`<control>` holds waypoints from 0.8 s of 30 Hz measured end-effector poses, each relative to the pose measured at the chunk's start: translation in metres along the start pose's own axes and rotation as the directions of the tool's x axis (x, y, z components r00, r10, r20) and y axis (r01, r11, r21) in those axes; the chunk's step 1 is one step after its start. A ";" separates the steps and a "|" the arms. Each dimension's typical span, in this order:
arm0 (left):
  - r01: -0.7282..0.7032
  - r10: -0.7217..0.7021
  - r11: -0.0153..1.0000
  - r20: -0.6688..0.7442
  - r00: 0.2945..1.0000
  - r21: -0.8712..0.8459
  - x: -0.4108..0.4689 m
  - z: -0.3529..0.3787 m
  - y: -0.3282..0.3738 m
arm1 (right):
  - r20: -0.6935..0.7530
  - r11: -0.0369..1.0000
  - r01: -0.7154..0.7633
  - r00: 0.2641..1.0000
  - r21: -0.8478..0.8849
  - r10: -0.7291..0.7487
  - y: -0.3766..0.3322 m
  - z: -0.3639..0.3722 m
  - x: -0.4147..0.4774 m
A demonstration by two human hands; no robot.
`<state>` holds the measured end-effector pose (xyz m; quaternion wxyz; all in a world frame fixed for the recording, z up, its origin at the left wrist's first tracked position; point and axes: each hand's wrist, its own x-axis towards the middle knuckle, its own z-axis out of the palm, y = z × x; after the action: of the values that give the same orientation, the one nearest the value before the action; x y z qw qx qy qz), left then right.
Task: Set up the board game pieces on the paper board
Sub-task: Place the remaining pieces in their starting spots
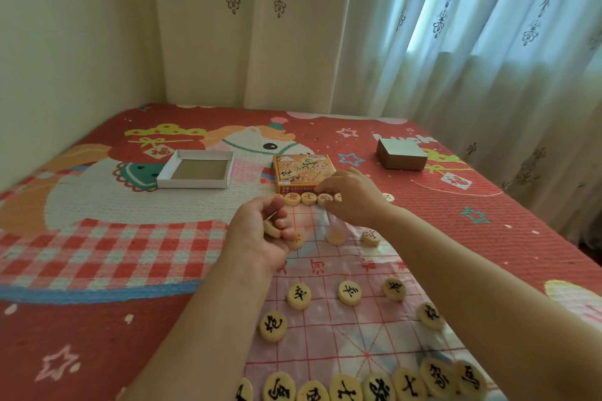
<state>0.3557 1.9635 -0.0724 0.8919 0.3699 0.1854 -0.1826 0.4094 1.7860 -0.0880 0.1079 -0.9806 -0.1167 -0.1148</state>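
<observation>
On the bed [97, 319], a white tray [192, 183] lies far left. The left hand [260, 231] curls round pale pieces [272, 228] over the paper board [338, 329]. The right hand [351, 197] touches the far row [308, 198] with bent fingertips; whether it pinches one cannot be told.

One head cam, fwd + down, near paper board [325, 329].
</observation>
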 end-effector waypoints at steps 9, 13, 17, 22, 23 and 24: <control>0.058 -0.056 0.998 0.108 0.993 -0.020 -0.036 0.014 -0.012 | -0.075 0.889 0.080 0.996 0.451 -0.052 -0.053 -0.049 -0.073; 0.125 -0.122 0.992 0.135 0.983 -0.016 -0.059 0.009 -0.032 | -0.078 0.917 0.226 0.974 0.327 -0.212 -0.073 -0.051 -0.127; 0.141 -0.147 0.989 0.154 0.977 0.049 -0.079 0.007 -0.053 | -0.188 0.943 0.220 0.966 0.251 -0.175 -0.069 -0.036 -0.155; 0.148 -0.166 0.984 0.219 0.962 0.096 -0.080 0.003 -0.066 | -0.316 0.940 0.181 0.945 0.289 -0.085 -0.070 -0.026 -0.165; 0.144 -0.168 0.984 0.260 0.951 0.107 -0.080 0.002 -0.068 | -0.336 0.934 0.162 0.940 0.317 -0.049 -0.071 -0.026 -0.166; 0.124 -0.163 0.982 0.293 0.942 0.145 -0.081 0.000 -0.069 | -0.333 0.924 0.129 0.943 0.360 -0.001 -0.070 -0.025 -0.167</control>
<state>0.2536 1.9328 -0.0754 0.8693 0.3775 0.0609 -0.3131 0.2288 1.8126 -0.0925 0.3081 -0.9044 -0.1500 -0.2544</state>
